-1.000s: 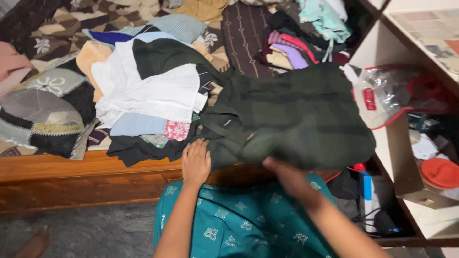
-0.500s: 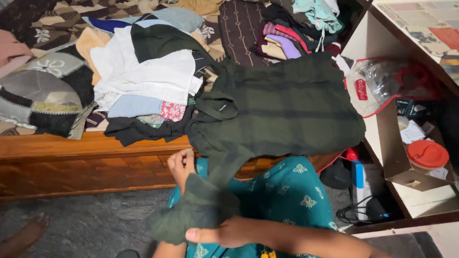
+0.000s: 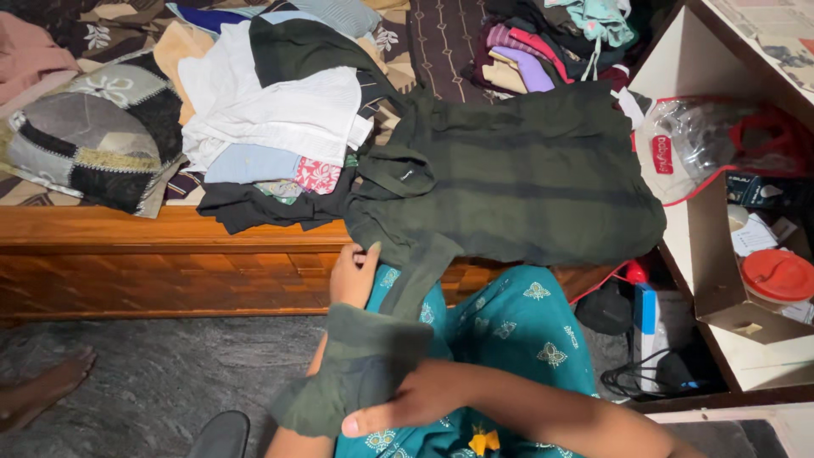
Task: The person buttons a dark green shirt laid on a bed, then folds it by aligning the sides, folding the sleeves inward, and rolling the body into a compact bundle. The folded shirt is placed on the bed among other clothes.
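A dark green striped shirt [image 3: 517,174] lies spread over the edge of the wooden bed [image 3: 161,263], one sleeve [image 3: 356,369] hanging down over my lap. My left hand [image 3: 352,276] grips that sleeve just below the bed edge. My right hand [image 3: 398,405] clasps the cuff end of the same sleeve low in the picture, thumb stretched along it. My teal patterned garment [image 3: 500,339] shows beneath both hands.
A heap of folded and loose clothes [image 3: 271,127] lies on the bed to the left, more clothes [image 3: 543,51] at the back. A patchwork cushion [image 3: 85,144] is far left. Open shelves [image 3: 746,280] with a red-lidded jar [image 3: 776,276] stand right. A bare foot [image 3: 42,390] rests on the floor.
My right hand drew the sleeve out from the shirt down over my lap. My left hand left the bed edge and took hold of the sleeve higher up.
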